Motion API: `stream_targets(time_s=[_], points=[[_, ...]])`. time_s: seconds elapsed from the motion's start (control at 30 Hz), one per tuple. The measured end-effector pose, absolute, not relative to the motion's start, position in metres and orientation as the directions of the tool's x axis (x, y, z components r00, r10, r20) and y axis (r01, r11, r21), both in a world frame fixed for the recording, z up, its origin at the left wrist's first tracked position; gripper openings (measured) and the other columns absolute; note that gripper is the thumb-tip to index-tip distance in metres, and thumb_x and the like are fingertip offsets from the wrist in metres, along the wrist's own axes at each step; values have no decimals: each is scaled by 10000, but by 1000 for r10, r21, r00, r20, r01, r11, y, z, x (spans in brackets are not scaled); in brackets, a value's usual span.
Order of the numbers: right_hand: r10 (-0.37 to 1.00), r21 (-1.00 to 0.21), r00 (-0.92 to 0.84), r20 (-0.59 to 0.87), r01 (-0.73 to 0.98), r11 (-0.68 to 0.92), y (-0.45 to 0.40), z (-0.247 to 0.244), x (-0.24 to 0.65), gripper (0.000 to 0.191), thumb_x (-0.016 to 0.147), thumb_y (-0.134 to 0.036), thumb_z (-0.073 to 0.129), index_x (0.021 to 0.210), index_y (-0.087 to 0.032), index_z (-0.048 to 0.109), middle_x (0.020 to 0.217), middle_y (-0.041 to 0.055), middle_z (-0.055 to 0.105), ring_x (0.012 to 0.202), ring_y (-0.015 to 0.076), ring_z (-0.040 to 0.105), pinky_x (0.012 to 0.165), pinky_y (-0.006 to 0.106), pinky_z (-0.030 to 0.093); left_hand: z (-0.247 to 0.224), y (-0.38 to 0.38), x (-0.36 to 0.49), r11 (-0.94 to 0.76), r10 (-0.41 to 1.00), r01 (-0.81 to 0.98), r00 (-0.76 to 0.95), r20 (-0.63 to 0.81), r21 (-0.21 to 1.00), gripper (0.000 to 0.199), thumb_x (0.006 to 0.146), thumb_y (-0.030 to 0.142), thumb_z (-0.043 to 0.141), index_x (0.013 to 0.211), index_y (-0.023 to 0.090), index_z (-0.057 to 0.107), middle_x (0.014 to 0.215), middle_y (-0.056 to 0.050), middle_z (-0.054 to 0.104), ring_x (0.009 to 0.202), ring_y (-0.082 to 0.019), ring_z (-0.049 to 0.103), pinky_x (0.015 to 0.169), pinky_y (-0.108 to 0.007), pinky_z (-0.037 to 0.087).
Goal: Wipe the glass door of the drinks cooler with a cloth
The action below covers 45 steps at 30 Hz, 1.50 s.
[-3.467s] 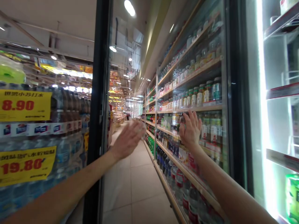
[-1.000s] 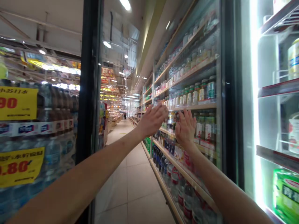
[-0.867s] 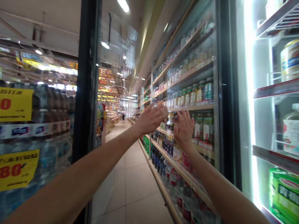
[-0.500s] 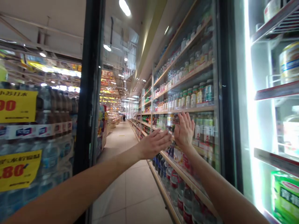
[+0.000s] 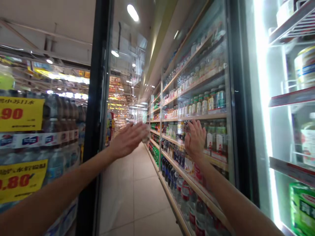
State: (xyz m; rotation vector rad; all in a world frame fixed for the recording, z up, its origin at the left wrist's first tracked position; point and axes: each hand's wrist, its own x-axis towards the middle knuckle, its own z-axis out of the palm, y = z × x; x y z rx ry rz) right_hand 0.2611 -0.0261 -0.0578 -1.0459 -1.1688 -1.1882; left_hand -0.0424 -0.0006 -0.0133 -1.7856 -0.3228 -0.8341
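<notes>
A glass cooler door (image 5: 125, 65) with a dark frame (image 5: 97, 98) stands in front of me. My left hand (image 5: 129, 139) is at the left part of the pane, fingers stretched out and a little blurred, holding nothing. Farther right, my right hand (image 5: 195, 139) is raised with its fingers up and slightly apart, and it too is bare. Whether either palm touches the glass I cannot tell. Shelves of bottled drinks (image 5: 197, 105) show behind my right hand.
On the right, lit cooler shelves (image 5: 290, 96) hold a can (image 5: 306, 67) and a green pack (image 5: 302, 205). Stacked bottled water (image 5: 55, 164) with yellow price signs (image 5: 22, 113) stands at left. A tiled aisle floor (image 5: 145, 196) runs ahead.
My left hand has moved left, away from my right hand, with fingers still stretched. My right hand has stayed almost in place. The view has shifted slightly.
</notes>
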Motion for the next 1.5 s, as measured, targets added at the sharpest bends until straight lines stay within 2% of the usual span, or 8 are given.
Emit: stream_targets(time_s=[0.13,0.33,0.4,0.6,0.83,1.03,1.3,1.5], points=[[-136,19,-7,991,996,86,-25,-58,262,456,847,-246,376,1295,-191,438,1364,101,461,1323,227,328,1074,437,224,-2,2,-64,-362,-136,867,315,939,-343,437,888,231,391,1321,202,339,1421,-79,346,1329,-256,269,1071,-454,280],[-142,29,-19,990,997,72,-25,-58,262,438,847,-241,380,1276,-192,458,1363,99,464,1316,234,342,1065,438,242,-54,-5,-44,-339,-199,488,798,568,-804,446,871,161,388,1309,246,375,1341,-46,469,1340,-193,264,1099,-393,229],[-151,30,-20,988,997,65,-25,-58,262,427,849,-243,380,1264,-190,468,1357,101,471,1307,235,356,1058,437,255,-50,-5,-44,-342,-193,472,811,552,-813,432,880,179,389,1303,266,382,1340,-24,476,1328,-181,291,1111,-389,199],[-141,35,-25,990,997,67,-26,-59,263,420,844,-244,392,1245,-171,493,1358,114,466,1313,241,344,1062,449,254,-17,0,-64,-355,-111,864,340,934,-357,437,887,235,404,1320,219,347,1431,-77,339,1341,-264,246,1064,-466,272],[-152,46,-33,988,996,80,-25,-59,264,405,840,-236,398,1223,-186,520,1354,112,470,1310,241,350,1058,454,259,-75,-11,-30,-409,-172,491,786,593,-769,409,881,200,410,1287,246,416,1358,-15,460,1354,-173,228,1129,-380,138],[-156,30,-18,988,997,74,-25,-59,263,393,838,-247,396,1199,-182,536,1354,105,472,1306,238,355,1061,449,256,-25,-3,-54,-389,-61,887,245,967,-249,396,910,271,386,1290,165,411,1441,-80,318,1330,-278,263,1090,-463,213],[-143,27,-16,990,997,78,-27,-59,262,391,838,-239,404,1204,-191,533,1358,95,469,1308,229,352,1068,440,245,-90,-10,-27,-428,-146,480,799,583,-766,429,872,208,418,1300,249,419,1362,-23,457,1354,-188,234,1130,-398,131],[-145,33,-22,989,997,71,-27,-59,263,379,833,-242,412,1183,-186,548,1360,97,467,1306,238,356,1064,442,252,-33,1,-61,-383,-123,874,273,954,-299,462,863,223,443,1321,223,386,1424,-86,355,1345,-264,251,1077,-479,247]])
